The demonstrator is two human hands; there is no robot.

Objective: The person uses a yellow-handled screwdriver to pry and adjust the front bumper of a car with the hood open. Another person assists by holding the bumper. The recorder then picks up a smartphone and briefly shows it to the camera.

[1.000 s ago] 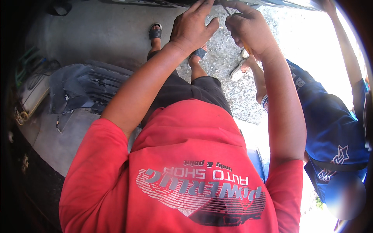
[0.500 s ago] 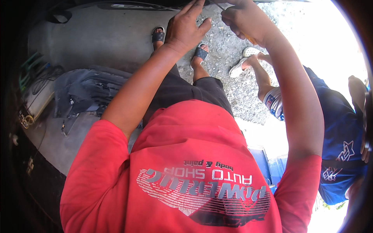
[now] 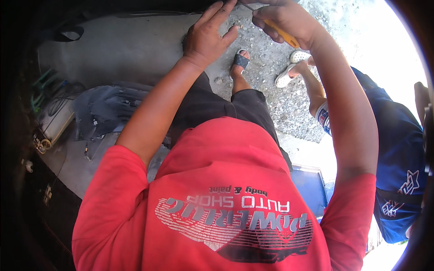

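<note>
Fastener work at the dark panel edge point(image 3: 135, 11) at the frame's top is judged in hand. Yellow-handled screwdriver point(image 3: 281, 32) is gripped in closed right hand point(image 3: 282, 20); left hand point(image 3: 205, 38) is spread flat, empty. Next, steady tip alignment is called for.

hands point(image 3: 244, 31) — yellow-handled tool point(image 3: 281, 33) — raised

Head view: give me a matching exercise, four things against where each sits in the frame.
Things:
1. left hand
2. yellow-handled tool
3. dark car panel
4. white sandals

Places:
A. on the gravel, right of centre
B. gripped in the right hand
C. lying on the concrete at left
D. fingers spread, at the top edge

Pairs: 1-D, 2-B, 3-C, 4-A
</note>
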